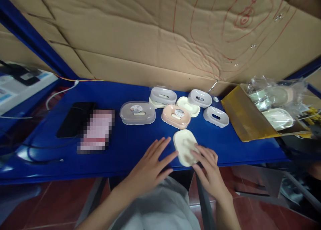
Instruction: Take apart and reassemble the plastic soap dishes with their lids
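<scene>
A cream oval soap dish tray [184,143] lies at the front edge of the blue table. My left hand [156,161] is spread open at its left side, a fingertip close to the rim. Over its right side is my right hand [207,163], fingers apart and the fingertips at or just above the surface; I cannot tell if they touch. Behind the tray stand a peach soap dish [176,116] with a label and a grey soap dish [137,113] under a clear cover. Farther back are grey slotted dishes [200,98] and another cream tray [188,107].
At the right, an open cardboard box [247,118] holds plastic-wrapped dishes. A black phone-like object [75,119] and a blurred pink-screened device [97,129] lie at the left, near cables. Cardboard panels [125,32] wall off the back.
</scene>
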Demonstrator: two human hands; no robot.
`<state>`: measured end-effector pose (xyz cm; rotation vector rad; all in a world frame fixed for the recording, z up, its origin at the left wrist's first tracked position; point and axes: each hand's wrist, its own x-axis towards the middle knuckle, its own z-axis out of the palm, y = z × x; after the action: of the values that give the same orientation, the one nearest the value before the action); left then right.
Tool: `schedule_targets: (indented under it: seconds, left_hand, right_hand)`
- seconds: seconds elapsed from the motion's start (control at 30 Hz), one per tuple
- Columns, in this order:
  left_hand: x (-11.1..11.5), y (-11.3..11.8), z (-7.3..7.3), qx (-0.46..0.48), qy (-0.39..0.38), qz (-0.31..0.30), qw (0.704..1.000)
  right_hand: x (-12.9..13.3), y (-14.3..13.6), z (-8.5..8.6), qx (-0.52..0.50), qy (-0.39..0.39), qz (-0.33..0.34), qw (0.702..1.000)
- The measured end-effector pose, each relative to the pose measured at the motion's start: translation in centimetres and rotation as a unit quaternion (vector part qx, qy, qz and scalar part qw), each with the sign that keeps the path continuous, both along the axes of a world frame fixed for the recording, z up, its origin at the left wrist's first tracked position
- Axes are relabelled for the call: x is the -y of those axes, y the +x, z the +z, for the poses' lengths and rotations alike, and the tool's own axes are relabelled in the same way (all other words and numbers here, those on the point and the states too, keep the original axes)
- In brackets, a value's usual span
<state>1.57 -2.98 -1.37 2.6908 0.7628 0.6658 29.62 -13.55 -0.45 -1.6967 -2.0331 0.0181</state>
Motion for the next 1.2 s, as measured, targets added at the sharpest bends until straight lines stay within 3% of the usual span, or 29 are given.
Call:
schedule_targets:
  seconds: [0.07,0.13,0.23,0.33,0.43,0.57,0.63,0.77,0.9,1.03,1.13,1.2]
  left_hand:
    - [0.2,0.1,0.2,-0.019,0.008,-0.023,1.0]
    - [-0.1,-0.1,0.5,-0.039,0.015,-0.014,0.999]
    - [-0.4,-0.9,0.8,-0.059,0.033,0.023,0.997]
    - [0.2,-1.2,0.7,-0.058,0.057,0.074,0.994]
    - [1.8,-0.5,0.3,-0.05,0.066,0.084,0.993]
    - [3.3,1.0,0.3,-0.019,0.058,0.036,0.998]
    - [3.1,0.9,0.4,0.008,0.053,0.05,0.997]
    - [1.0,-0.8,0.4,0.044,0.038,0.124,0.991]
    - [-0.5,-2.7,-0.3,0.025,-0.005,0.089,0.996]
    - [-0.6,-3.5,-1.0,0.026,-0.036,0.079,0.996]
    - [-0.9,-3.4,-1.0,0.035,-0.054,0.084,0.994]
    - [-1.3,-3.2,-0.8,0.036,-0.067,0.084,0.994]
  right_hand:
    - [-1.6,1.7,0.2,0.0,0.023,-0.017,1.0]
    - [-4.1,5.3,-0.1,0.039,0.061,-0.088,0.993]
    - [-7.5,11.0,-1.2,0.095,0.106,-0.16,0.977]
    - [-8.3,13.1,-1.8,0.106,0.119,-0.167,0.973]
    - [-5.9,10.6,-1.7,0.099,0.108,-0.131,0.981]
    - [-1.3,4.3,-0.8,-0.015,0.095,-0.065,0.993]
    - [-0.1,1.4,-0.4,-0.048,0.092,-0.033,0.994]
    - [-0.7,-2.7,0.3,-0.016,0.069,0.05,0.996]
    - [-2.6,-5.4,0.5,0.008,0.047,0.109,0.993]
    - [-3.4,-6.0,0.3,0.016,0.009,0.14,0.99]
    - [-4.5,-3.9,0.2,-0.005,0.002,0.173,0.985]
    - [-6.3,-1.5,0.3,-0.024,0.013,0.148,0.989]
